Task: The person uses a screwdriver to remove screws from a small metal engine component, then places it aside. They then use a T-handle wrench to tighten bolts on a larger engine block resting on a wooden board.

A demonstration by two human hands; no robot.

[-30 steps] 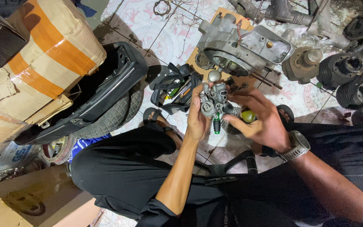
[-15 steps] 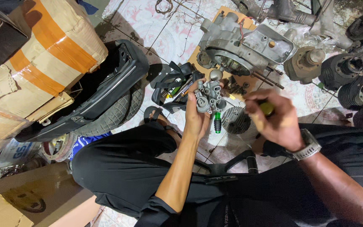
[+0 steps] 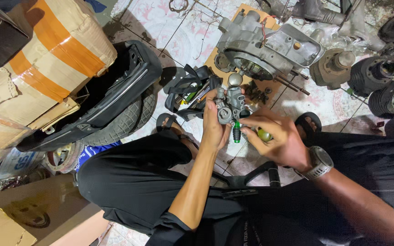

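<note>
Left hand (image 3: 213, 130): my fingers are closed around the small grey cast-metal carburettor body (image 3: 229, 107); palm turned toward the part, thumb side up; the part is lifted clear of the floor, above my knees.

Right hand (image 3: 281, 141): my fingers are closed on a tool with a yellow-green handle (image 3: 264, 135); the fingertips reach in just below the carburettor body; a silver metal wristwatch (image 3: 319, 162) sits on this wrist.

Carburettor body: upright in my left grip; a round metal cap at its top; a short green-and-black piece (image 3: 236, 134) hangs below it, between my two hands; whether the tool tip touches this piece, I cannot tell.

Position of the work: held between both hands, in front of the large grey aluminium engine casing (image 3: 265, 50); apart from it, not touching.

Engine casing: lies on a flat piece of brown cardboard (image 3: 213, 59) on the patterned tiled floor (image 3: 160, 27); long studs project from its right side.

Loose hardware: small dark metal parts (image 3: 256, 93) lie on the floor just beyond the carburettor body.

Tool pouch: an open black fabric pouch (image 3: 185, 89) with hand tools inside; just left of my left hand, on the floor.

Left of scene: a black plastic body panel (image 3: 106, 102) rests across a black rubber tyre (image 3: 128, 118); a cardboard box bound with orange tape (image 3: 46, 59) stands behind them.

Right of scene: finned dark engine cylinders (image 3: 375, 75) lie along the floor, well apart from my hands.

Posture: crouched; black trousers (image 3: 133, 182); black sandals on both feet.
</note>
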